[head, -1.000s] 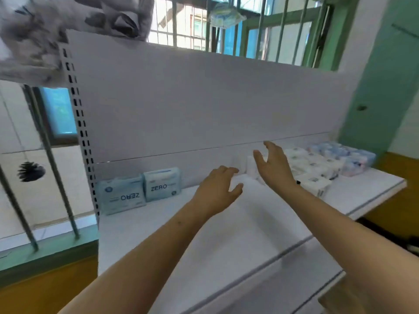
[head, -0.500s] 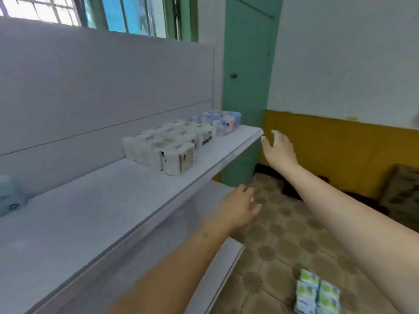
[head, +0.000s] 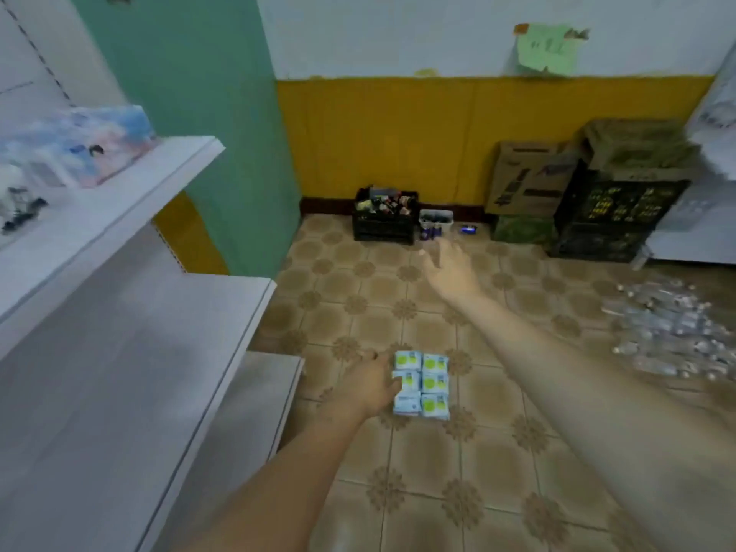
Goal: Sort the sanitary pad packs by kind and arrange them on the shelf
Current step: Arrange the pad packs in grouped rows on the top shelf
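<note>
A block of several white pad packs with green circles [head: 428, 388] lies on the tiled floor beside the shelf's foot. My left hand [head: 368, 386] reaches down at the block's left edge, fingers loosely bent and holding nothing; the blur hides whether it touches the packs. Farther out, my right hand [head: 450, 268] hovers over the floor with straight fingers, empty. On the white shelf [head: 119, 217] at the upper left stand blue-and-pink packs [head: 79, 149] and, at the frame's edge, white packs [head: 16, 197].
A lower shelf board [head: 139, 352] juts out at the left. A black crate [head: 384, 217], cardboard boxes [head: 525, 179] and a bigger black crate [head: 613, 221] line the yellow wall. A heap of plastic bottles [head: 673, 332] lies at the right. A green door [head: 199, 113] stands past the shelf.
My view has swung from the shelf to the right and down to the floor. Both hands have left the shelf; the left one has dropped to the green-circle packs.
</note>
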### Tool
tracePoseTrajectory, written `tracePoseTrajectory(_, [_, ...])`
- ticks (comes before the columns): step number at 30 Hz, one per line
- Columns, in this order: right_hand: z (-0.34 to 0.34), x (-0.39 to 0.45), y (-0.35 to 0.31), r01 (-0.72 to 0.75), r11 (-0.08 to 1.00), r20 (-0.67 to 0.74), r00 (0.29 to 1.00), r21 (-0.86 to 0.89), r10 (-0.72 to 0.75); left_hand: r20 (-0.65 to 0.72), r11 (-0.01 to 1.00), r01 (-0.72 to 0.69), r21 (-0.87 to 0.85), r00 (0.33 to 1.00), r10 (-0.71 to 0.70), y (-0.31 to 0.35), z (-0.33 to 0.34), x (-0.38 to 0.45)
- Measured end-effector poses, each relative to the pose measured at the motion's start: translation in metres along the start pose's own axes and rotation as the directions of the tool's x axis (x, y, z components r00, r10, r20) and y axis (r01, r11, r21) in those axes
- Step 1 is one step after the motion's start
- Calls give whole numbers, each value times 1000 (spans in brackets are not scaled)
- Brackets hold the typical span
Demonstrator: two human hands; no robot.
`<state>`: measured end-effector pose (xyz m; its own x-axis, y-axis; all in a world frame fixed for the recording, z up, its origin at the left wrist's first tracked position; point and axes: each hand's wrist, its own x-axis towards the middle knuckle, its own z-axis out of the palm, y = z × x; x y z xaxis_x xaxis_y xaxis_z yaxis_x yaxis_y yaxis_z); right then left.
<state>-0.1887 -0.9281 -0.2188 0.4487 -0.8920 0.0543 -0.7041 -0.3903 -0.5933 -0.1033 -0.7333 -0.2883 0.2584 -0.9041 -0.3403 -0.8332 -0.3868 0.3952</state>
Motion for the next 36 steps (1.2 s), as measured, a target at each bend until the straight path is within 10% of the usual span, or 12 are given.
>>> tracePoseTrajectory(21, [139,150,277,-371,910,297,862,-185,412,374,988,122,95,915,-149,-25,143,325])
tracePoseTrajectory(36, [523,143,581,-629,768,475,644,-118,600,388,764,603,-232,777,-496,-203,500,514])
